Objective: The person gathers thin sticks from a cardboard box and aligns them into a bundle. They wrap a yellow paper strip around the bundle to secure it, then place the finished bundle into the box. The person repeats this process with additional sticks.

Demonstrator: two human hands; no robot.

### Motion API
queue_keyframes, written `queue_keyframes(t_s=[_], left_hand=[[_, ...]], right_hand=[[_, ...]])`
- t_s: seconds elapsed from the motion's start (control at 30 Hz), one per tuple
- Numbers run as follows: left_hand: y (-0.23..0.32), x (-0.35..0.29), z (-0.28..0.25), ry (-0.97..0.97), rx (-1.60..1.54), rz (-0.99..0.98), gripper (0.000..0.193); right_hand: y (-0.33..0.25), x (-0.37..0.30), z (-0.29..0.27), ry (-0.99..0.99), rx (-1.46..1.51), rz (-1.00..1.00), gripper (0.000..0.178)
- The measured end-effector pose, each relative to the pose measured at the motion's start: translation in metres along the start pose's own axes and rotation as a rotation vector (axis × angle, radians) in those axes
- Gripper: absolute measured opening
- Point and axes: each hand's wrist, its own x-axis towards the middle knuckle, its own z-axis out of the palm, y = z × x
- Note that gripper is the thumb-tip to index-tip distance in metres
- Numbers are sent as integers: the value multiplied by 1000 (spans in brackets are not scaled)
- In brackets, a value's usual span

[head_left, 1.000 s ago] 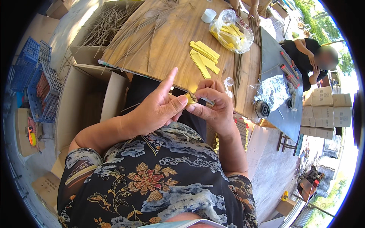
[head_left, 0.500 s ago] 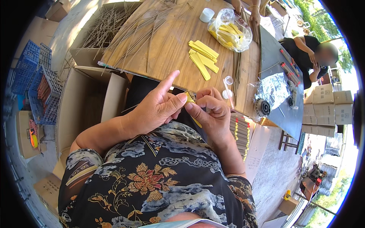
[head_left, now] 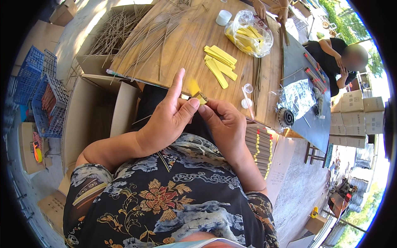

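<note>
Close in front of my body, my left hand (head_left: 169, 115) and my right hand (head_left: 225, 124) meet at the table's near edge. Between their thumbs and fingers is a yellow paper strip (head_left: 202, 99), bent, with one end blurred and pointing away. Dark brown tips show against the strip; what they belong to is mostly hidden by my fingers. My left index finger stretches out while the thumb presses on the strip. The right thumb and fingers pinch its other side. Beyond them, several flat yellow strips (head_left: 221, 65) lie fanned on the wooden table (head_left: 182, 53).
A clear bag of yellow strips (head_left: 250, 35) lies beyond, near another person's hands (head_left: 260, 9). Thin brown sticks (head_left: 144, 39) spread at the table's far left. Cardboard boxes (head_left: 89, 111) stand left; banded stick bundles (head_left: 258, 151) sit below right. A second person (head_left: 331, 58) is at right.
Both hands have shifted slightly left and away from me. The yellow strip has turned, its loose end now pointing outward, and dark brown tips have come into view.
</note>
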Motion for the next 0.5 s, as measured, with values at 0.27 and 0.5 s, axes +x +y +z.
queue_keyframes(t_s=[0.27,0.5], left_hand=[[5,0,-3,-127,-122,-62,75],[8,-1,-6,-342,-370,-263,86]], right_hand=[[17,1,0,-323,861,171,27],[16,9,-25,-584,826,86,26]])
